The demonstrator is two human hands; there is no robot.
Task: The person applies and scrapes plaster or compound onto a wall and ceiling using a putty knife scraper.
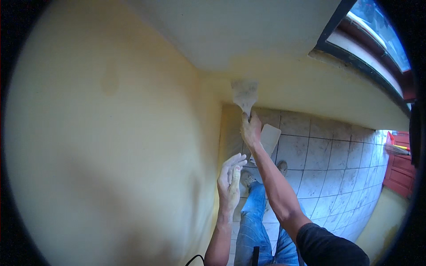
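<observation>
Near the corner (205,91), the outstretched right grip (251,129) holds a scraper (245,93).

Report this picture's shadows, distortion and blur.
Head view: soft shadows on the pale yellow left wall; head view: grout lines of the dirty white tiled floor bend near the right rim, corners black; head view: no obvious motion blur on the wide, dusty grey scraper.

Broad, flat-bladed scraper (245,92), greyish and blotchy, blade outward by the yellow wall (306,84), in the right hand (251,128).
</observation>
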